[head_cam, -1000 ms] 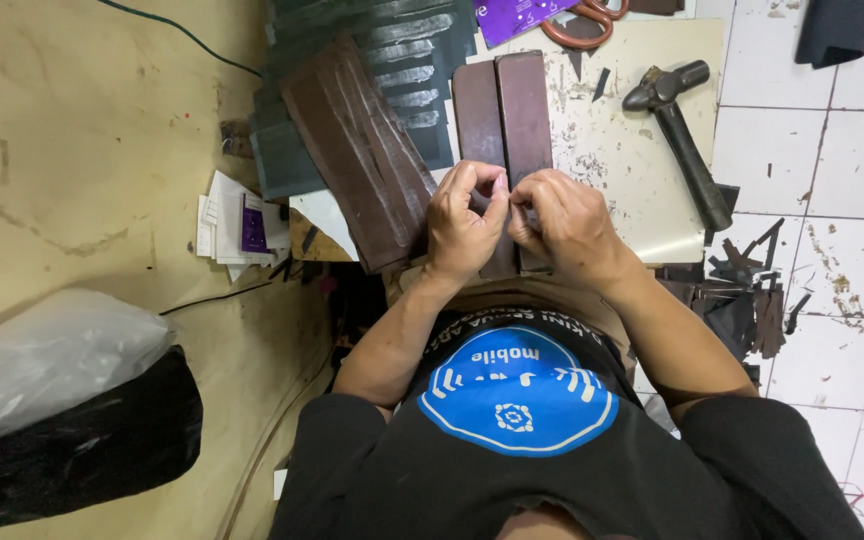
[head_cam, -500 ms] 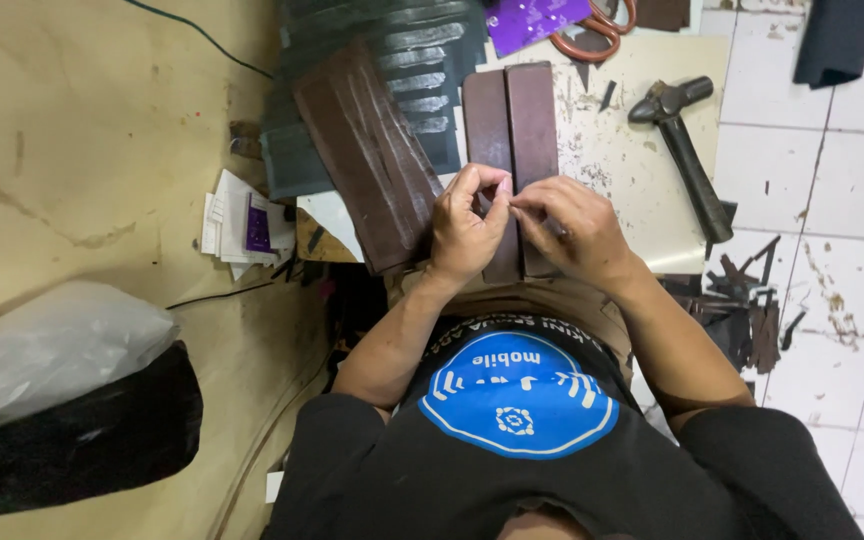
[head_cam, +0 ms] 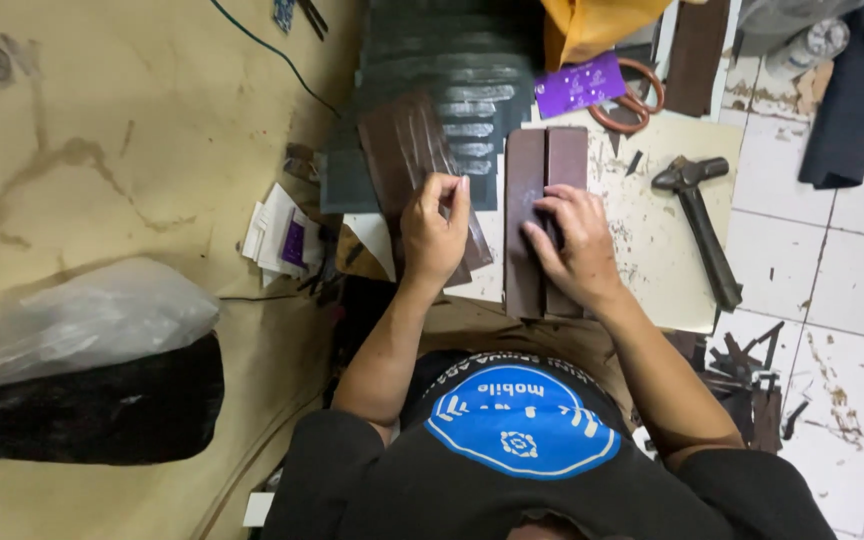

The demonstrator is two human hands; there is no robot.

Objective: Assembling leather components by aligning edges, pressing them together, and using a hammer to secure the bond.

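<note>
A long dark brown leather piece (head_cam: 544, 160), made of two strips side by side, lies upright on a pale work board (head_cam: 652, 270). My right hand (head_cam: 572, 245) rests flat on its lower half, fingers spread and pressing down. My left hand (head_cam: 435, 232) sits to the left, over the lower end of a tilted stack of brown leather pieces (head_cam: 402, 150). Its thumb and fingertips are pinched together; whether they hold anything is hidden.
A hammer (head_cam: 702, 230) lies on the board's right side. Orange-handled scissors (head_cam: 637, 100) and a purple card (head_cam: 580, 85) sit at the top. Dark grey sheets (head_cam: 462, 80) are stacked behind. Papers (head_cam: 277, 235), a clear plastic bag (head_cam: 82, 320) and leather scraps (head_cam: 742, 380) lie around.
My hands have separated: they worked together at the leather piece's lower end, and now the left has moved onto the tilted stack while the right lies flat on the piece.
</note>
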